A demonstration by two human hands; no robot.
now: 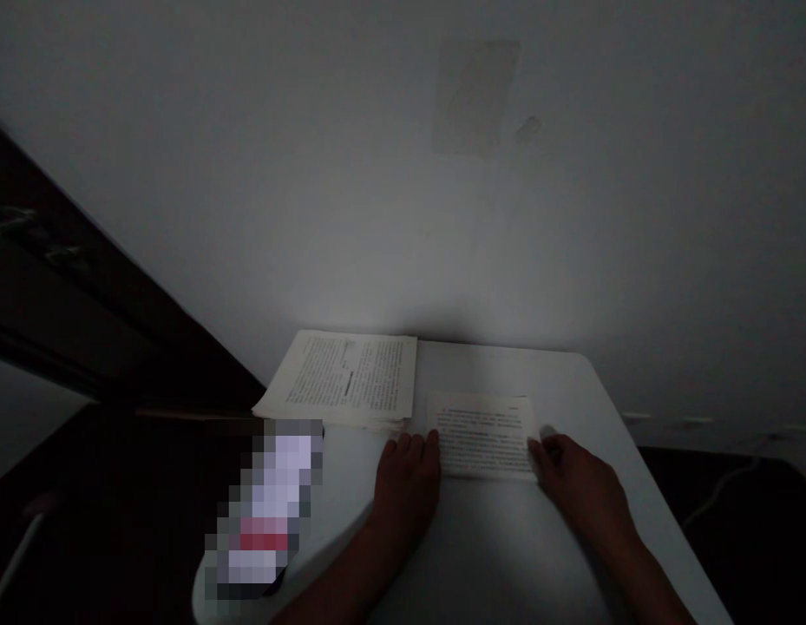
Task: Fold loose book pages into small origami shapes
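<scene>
A small folded printed sheet (486, 432) lies on the white table (507, 538), near its middle. My left hand (406, 486) rests flat at the sheet's left edge, fingers together and stretched out, fingertips touching the paper. At the sheet's lower right corner sits my right hand (581, 490), fingers curled loosely against that edge. Neither hand lifts the sheet. A thicker stack of printed pages (344, 380) lies at the table's far left corner, just beyond my left hand.
The table stands against a pale wall (403, 174). A blurred-out object (269, 508) lies at the table's left front edge. Dark furniture (83, 295) fills the left side. The room is dim. A pale cable (721, 495) runs on the dark floor at right.
</scene>
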